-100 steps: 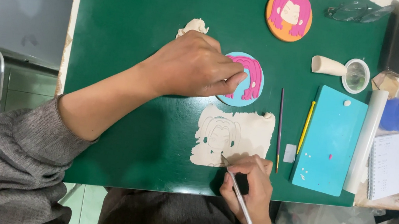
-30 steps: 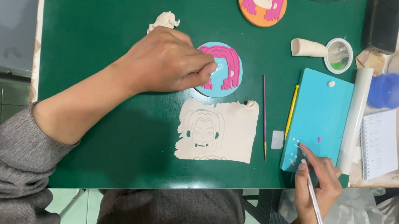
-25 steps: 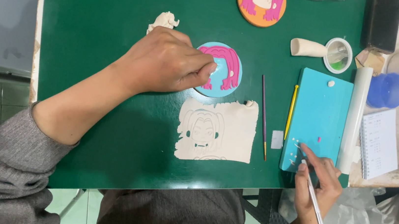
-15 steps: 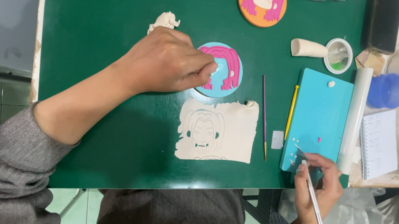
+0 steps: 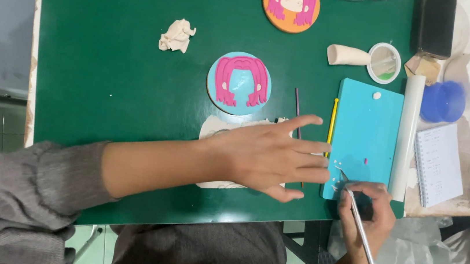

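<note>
left hand point(image 5: 267, 156) flat, fingers spread, holding nothing, over pale clay slab point(image 5: 215, 129) | right hand point(image 5: 367, 213) grip pinches thin metal tool point(image 5: 358, 218), tip on smooth teal board point(image 5: 365, 137) | round blue disc, pink hair point(image 5: 239, 83) behind | green tabletop point(image 5: 108, 66)

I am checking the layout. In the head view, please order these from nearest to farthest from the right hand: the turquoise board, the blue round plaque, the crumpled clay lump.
From the right hand:
1. Turquoise board, just above it.
2. Blue round plaque, upper left, mid-mat.
3. Crumpled clay lump, farthest, upper left.

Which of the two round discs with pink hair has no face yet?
The blue disc in the mat's middle: only pink hair on it. The orange disc at the top edge shows a face.
</note>
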